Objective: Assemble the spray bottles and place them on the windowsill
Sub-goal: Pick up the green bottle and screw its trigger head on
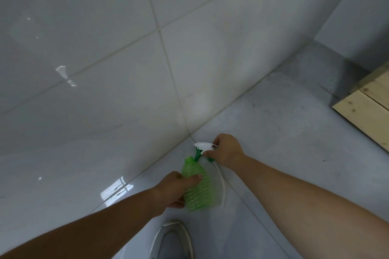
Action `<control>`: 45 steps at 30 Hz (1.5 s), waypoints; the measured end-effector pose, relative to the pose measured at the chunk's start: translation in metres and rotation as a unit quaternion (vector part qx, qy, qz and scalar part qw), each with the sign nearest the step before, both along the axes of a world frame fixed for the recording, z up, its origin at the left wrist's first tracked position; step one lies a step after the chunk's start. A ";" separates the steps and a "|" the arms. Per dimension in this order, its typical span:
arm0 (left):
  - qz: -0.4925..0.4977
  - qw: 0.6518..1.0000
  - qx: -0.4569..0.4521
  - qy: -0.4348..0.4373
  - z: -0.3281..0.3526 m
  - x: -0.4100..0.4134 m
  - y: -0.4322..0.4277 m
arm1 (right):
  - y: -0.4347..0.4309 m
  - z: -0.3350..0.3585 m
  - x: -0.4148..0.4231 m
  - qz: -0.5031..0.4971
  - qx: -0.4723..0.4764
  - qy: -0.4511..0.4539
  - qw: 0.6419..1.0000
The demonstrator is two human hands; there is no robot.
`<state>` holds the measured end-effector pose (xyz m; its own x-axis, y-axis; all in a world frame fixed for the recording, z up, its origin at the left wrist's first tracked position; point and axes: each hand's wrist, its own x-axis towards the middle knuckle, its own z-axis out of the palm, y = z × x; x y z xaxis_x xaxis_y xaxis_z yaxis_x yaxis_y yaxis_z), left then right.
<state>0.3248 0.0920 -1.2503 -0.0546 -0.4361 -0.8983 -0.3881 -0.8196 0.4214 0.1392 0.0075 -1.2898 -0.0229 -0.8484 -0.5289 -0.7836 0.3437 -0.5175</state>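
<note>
Green spray bottle (195,187) held low over the tiled floor (284,153), spray head (203,145) not yet on.
Gripped round the ribbed body by the left hand (171,190), fingers and thumb curled about it, neck tilted up toward the tiled wall (105,69). Just beyond the neck, pinched in the curled fingers of the right hand (226,151): white spray head with green trigger, dip tube (222,185) hanging outside the bottle along its right side. Below, tip of a shoe (172,237); far right, pale wooden boards (370,103).
</note>
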 end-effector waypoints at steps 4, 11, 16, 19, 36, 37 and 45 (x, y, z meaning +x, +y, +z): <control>0.001 1.000 -0.008 0.015 0.008 -0.005 -0.002 | 0.005 0.003 -0.006 -0.030 0.000 -0.030 0.999; -0.029 0.996 -0.063 0.065 0.055 -0.020 -0.006 | 0.017 0.061 -0.051 -0.177 -0.001 -0.233 0.956; -0.097 0.983 -0.125 0.095 0.120 -0.048 -0.011 | 0.029 0.139 -0.103 -0.232 -0.046 -0.277 0.931; -0.142 0.972 -0.163 0.093 0.168 -0.071 -0.010 | 0.046 0.199 -0.140 -0.247 -0.101 -0.281 0.922; -0.288 0.915 -0.270 0.078 0.341 -0.168 0.069 | 0.212 0.475 -0.247 -0.324 -0.476 -0.317 0.753; -0.294 0.913 -0.274 0.074 0.343 -0.170 0.074 | 0.219 0.476 -0.248 -0.327 -0.477 -0.321 0.750; -0.303 0.904 -0.293 0.077 0.342 -0.180 0.102 | 0.235 0.467 -0.237 -0.310 -0.440 -0.330 0.776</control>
<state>0.1450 0.1936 -0.9084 -0.5471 -0.6829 -0.4841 -0.5904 -0.0951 0.8015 -0.0980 0.2420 -0.8224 -0.5410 -0.8219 0.1781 -0.0732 -0.1649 -0.9836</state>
